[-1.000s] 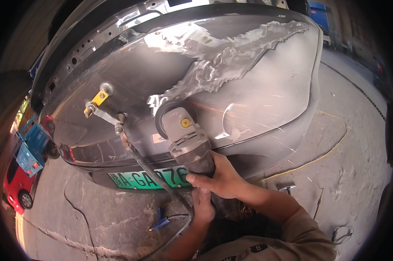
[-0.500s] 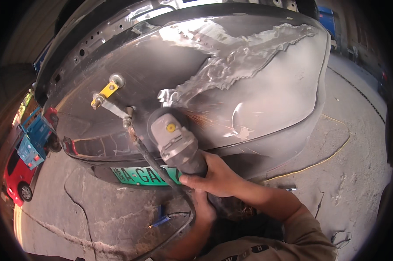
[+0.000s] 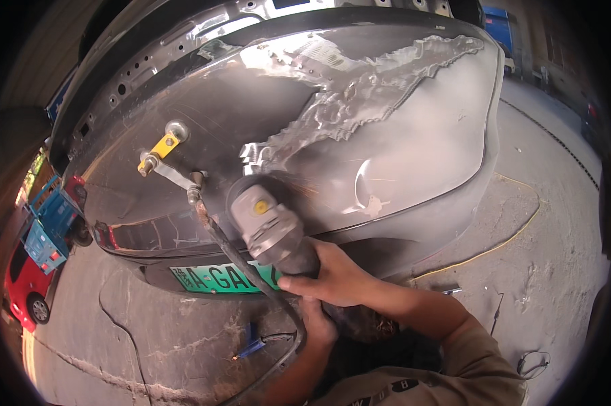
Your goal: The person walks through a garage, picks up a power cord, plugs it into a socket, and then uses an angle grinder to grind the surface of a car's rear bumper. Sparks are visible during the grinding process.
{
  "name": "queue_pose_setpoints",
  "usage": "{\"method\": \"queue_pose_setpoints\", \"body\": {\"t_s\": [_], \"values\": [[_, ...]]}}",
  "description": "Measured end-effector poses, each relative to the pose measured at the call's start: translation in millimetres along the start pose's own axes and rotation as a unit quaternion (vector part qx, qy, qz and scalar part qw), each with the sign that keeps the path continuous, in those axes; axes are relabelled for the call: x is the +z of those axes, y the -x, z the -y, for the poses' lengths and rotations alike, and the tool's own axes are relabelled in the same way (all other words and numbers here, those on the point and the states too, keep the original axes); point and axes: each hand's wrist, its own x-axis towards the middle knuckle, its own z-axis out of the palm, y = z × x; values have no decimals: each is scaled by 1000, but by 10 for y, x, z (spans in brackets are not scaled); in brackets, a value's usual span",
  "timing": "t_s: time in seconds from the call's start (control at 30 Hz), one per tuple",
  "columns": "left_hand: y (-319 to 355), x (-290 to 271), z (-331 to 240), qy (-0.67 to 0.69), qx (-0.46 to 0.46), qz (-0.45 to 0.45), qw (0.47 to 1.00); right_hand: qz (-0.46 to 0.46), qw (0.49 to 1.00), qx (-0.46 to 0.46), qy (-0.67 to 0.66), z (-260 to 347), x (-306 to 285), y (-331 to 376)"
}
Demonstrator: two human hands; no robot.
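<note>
A grinder is held at the centre of the frame, its head tipped toward the upper left. Its body is gripped by the right hand, with the thumb laid across the near side. Just below, the left hand is placed against the rear of the tool; its fingers are largely hidden (the right hand is in front), so how far they are closed cannot be told.

The grinder's head is brought up to the lower middle of a dark grey car tailgate, and a few orange sparks are thrown off toward the right. Above, a jagged band of shiny bare metal is seen, stretched from the centre toward the upper right.

At left of centre, a yellow bracket is fixed to the panel, and a pale metal link is joined to it. From the link's lower end a dark cable is led down — across the green licence plate — and past the left hand's side.

On the floor at lower centre a blue-handled tool is seen; a yellow cord is stretched at right. A red car is parked at far left.
</note>
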Motion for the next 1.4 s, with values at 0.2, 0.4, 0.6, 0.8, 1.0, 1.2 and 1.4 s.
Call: {"method": "queue_pose_setpoints", "body": {"t_s": [0.2, 0.4, 0.6, 0.8, 1.0, 1.2, 1.4], "values": [[-72, -64, 44, -85, 24, 99, 991, -31, 993, 78, -80, 155, -159, 161], [-86, 118, -247, -172, 8, 115, 978, -42, 989, 88, -111, 116, -270, 214], [18, 157, 67, -64, 6, 48, 997, -44, 998, 21, -48, -8, -311, 236], [-103, -154, 386, -169, 13, 73, 983, -62, 994, 52, -70, 122, -416, 297], [-131, 112, -31, -165, -44, 211, 963, -104, 983, 61, -137, 95, -455, 325], [52, 341, 223, -128, 26, 7, 991, -104, 993, -37, -38, -6, -473, 336], [-22, 215, 121, -224, 21, 129, 966, -59, 996, 24, -63, 67, -586, 361]]}}
